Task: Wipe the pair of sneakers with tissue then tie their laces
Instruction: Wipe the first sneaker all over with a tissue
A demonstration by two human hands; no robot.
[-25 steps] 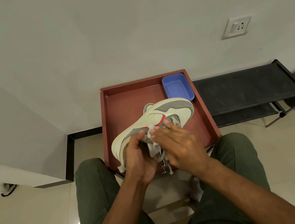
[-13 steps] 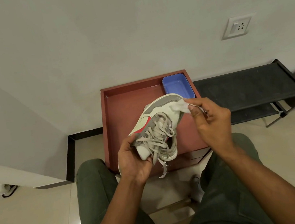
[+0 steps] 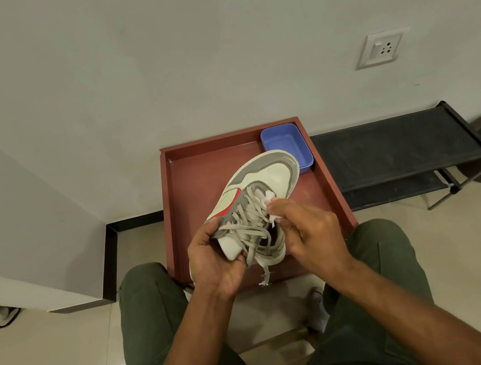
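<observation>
Left hand (image 3: 216,258) gripping heel of cream-and-grey sneaker (image 3: 254,205) above red-brown tray (image 3: 190,189); right hand (image 3: 308,231) pinching crumpled white tissue (image 3: 272,205) against it
Wiping step; loose grey laces (image 3: 248,227) needing tying next

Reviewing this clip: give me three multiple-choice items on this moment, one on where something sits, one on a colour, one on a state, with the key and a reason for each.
1. Where is the blue tray?
A. far right corner of the red-brown table
B. on the black rack
C. on the floor

2. What colour is the stripe on the sneaker?
A. green
B. red
C. yellow

3. What state are the laces in?
A. tied in a bow
B. removed
C. loose and untied

Key:
1 A, it sits against the table's back rim on the right.
2 B, a red mark runs along the sneaker's side.
3 C, they hang slack while the left hand grips the sneaker and the right hand presses tissue against it.
</observation>
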